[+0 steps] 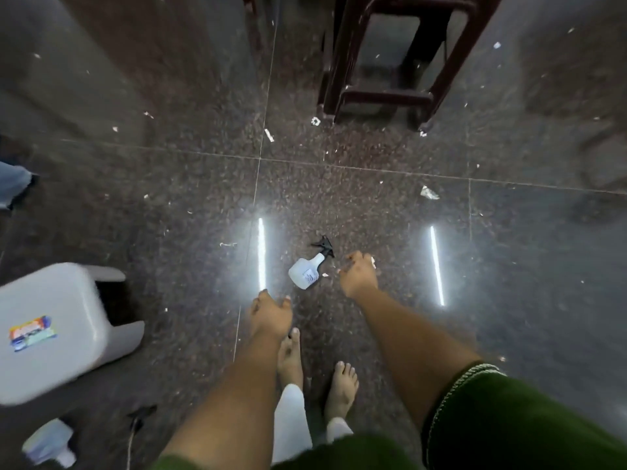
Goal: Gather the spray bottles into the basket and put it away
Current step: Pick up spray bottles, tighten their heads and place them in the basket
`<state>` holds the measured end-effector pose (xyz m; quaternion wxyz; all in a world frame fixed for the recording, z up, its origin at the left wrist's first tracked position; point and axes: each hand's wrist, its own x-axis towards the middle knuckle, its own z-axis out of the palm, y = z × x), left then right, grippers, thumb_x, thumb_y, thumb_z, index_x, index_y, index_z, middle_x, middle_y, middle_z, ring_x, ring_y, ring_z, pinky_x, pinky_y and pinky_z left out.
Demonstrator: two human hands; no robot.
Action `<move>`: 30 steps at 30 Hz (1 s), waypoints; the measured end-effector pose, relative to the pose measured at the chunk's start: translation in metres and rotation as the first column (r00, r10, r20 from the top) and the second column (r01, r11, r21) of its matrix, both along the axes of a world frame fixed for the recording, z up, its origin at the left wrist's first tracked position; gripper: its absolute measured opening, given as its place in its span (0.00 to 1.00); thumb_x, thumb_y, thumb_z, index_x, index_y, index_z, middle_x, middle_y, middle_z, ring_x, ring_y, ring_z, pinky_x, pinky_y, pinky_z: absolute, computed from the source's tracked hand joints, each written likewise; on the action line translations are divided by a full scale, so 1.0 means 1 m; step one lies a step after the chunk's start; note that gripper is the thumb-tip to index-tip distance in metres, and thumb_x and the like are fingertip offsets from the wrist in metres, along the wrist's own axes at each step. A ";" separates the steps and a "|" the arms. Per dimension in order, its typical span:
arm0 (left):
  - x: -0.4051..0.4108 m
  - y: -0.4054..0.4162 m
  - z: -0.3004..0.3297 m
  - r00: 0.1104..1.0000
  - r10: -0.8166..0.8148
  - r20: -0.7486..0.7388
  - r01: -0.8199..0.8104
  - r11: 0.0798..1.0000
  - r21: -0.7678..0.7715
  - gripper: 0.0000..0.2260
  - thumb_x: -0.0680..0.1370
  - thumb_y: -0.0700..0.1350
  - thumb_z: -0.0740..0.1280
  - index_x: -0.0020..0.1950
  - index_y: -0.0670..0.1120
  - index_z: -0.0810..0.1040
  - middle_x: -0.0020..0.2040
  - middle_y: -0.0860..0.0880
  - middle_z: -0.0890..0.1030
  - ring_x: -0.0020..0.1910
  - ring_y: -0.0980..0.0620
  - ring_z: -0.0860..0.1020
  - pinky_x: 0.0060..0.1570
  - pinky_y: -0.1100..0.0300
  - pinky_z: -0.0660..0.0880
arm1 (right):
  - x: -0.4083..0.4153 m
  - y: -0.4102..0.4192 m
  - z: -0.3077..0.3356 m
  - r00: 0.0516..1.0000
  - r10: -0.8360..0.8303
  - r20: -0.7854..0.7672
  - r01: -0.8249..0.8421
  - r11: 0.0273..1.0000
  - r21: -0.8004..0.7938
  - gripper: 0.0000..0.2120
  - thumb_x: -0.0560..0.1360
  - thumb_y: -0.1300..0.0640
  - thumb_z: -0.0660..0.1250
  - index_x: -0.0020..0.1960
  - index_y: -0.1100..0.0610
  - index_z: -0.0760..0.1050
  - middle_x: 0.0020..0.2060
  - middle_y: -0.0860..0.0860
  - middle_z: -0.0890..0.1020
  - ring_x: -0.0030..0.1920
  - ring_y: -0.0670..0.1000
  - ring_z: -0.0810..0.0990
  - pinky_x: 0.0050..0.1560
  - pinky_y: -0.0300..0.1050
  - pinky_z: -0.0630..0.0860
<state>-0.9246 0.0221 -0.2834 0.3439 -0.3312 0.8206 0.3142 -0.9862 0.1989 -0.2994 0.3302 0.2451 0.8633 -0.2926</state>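
Observation:
A small white spray bottle point(307, 271) with a black trigger head lies on its side on the dark speckled floor, straight ahead of my bare feet. My right hand point(359, 276) hangs just right of it, fingers loosely curled, holding nothing. My left hand point(271, 312) is below and left of the bottle, fingers apart and empty. A second pale bottle point(51, 442), blurred, lies at the bottom left, with a black trigger head point(141, 413) on the floor near it. No basket is in view.
A grey plastic stool point(57, 330) with a sticker stands at the left. A dark red plastic stool point(393, 59) stands ahead at the top. Paper scraps litter the floor. Another person's jeans leg point(13, 184) shows at the left edge.

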 end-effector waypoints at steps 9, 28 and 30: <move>-0.088 0.009 -0.235 0.999 0.032 0.023 -0.034 0.998 0.052 0.27 0.79 0.53 0.62 0.74 0.41 0.62 0.72 0.39 0.69 0.68 0.37 0.70 0.64 0.48 0.70 | -0.054 -0.001 -0.240 0.997 0.012 0.079 -0.009 0.999 -0.035 0.26 0.78 0.56 0.64 0.72 0.61 0.62 0.71 0.57 0.64 0.69 0.60 0.68 0.69 0.52 0.67; -0.132 -0.005 -0.254 0.883 0.447 0.141 -0.469 0.853 0.231 0.29 0.74 0.57 0.69 0.67 0.38 0.73 0.58 0.41 0.80 0.48 0.41 0.81 0.48 0.50 0.80 | -0.102 -0.009 -0.242 0.979 -0.164 0.118 0.170 0.984 -0.044 0.22 0.78 0.51 0.63 0.68 0.61 0.67 0.67 0.60 0.64 0.60 0.62 0.75 0.55 0.50 0.75; -0.151 -0.002 -0.197 0.916 0.400 0.018 -0.394 0.892 0.220 0.30 0.72 0.56 0.72 0.67 0.39 0.73 0.57 0.44 0.79 0.47 0.43 0.80 0.42 0.52 0.80 | -0.104 -0.007 -0.187 0.969 -0.236 0.076 0.242 0.966 -0.090 0.21 0.79 0.51 0.62 0.67 0.62 0.67 0.66 0.61 0.69 0.58 0.61 0.77 0.50 0.48 0.73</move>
